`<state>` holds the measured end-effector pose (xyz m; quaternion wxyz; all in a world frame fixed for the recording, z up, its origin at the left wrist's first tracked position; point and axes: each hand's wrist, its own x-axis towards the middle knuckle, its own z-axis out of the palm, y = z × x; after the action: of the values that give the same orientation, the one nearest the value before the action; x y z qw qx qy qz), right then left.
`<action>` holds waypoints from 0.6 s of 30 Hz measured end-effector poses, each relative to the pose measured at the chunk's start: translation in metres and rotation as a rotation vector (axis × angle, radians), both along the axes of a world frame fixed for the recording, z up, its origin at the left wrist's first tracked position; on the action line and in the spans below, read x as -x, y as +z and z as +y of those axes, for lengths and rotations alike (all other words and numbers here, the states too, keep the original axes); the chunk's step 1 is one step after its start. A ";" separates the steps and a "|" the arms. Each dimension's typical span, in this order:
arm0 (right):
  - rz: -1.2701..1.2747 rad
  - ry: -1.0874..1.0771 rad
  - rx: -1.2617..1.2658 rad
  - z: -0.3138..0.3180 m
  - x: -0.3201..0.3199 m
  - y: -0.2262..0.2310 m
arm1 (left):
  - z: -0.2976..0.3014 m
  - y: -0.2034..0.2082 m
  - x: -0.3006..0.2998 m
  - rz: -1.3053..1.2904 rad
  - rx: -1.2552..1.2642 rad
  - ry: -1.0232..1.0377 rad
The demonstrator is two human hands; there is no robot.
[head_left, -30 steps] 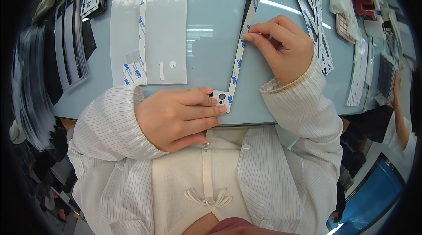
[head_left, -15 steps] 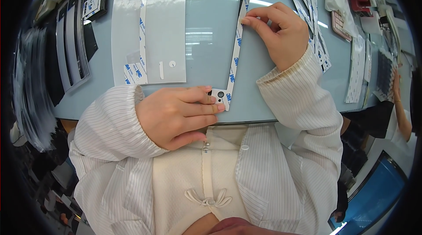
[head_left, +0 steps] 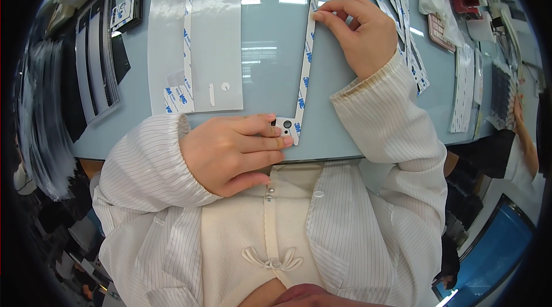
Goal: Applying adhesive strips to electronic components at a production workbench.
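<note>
A long L-shaped adhesive strip (head_left: 305,68), white with blue print, lies upright on the table along a thin black piece (head_left: 310,5) that shows as a dark edge on its left. My left hand (head_left: 227,149) rests with fingers stretched out on the strip's wide near end, which has round holes in it. Those fingers hide part of that end. Near the far end, my right hand (head_left: 365,34) pinches the strip's right edge between thumb and forefinger. To the left is a translucent backing sheet (head_left: 221,48) bearing another L-shaped adhesive strip (head_left: 187,48).
Several loose adhesive strips (head_left: 402,25) lie beyond my right hand, near a pink calculator (head_left: 441,34) and crumpled white tissue (head_left: 437,2). Black and clear panels (head_left: 95,60) are stacked at the left. The table's front edge (head_left: 322,160) runs close to my body. Another person's arm (head_left: 524,134) shows at far right.
My right hand has slid a little farther along the strip. The strip's far end, earlier angled off to the right, now lies over the black piece. My left hand has stayed put.
</note>
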<state>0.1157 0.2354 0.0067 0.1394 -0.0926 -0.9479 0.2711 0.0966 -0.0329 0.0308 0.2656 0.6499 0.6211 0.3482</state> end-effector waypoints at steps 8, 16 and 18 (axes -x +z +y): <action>-0.021 -0.020 -0.026 0.001 0.006 0.001 | 0.000 0.000 0.000 0.002 0.000 0.007; 0.145 -0.022 0.025 0.009 0.010 -0.007 | 0.001 0.001 -0.001 0.005 -0.005 0.011; 0.154 0.023 -0.078 0.007 -0.002 0.001 | 0.001 -0.001 0.000 -0.007 -0.020 0.007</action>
<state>0.1181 0.2429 0.0077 0.2124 -0.0548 -0.9452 0.2418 0.0970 -0.0317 0.0296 0.2602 0.6492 0.6189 0.3575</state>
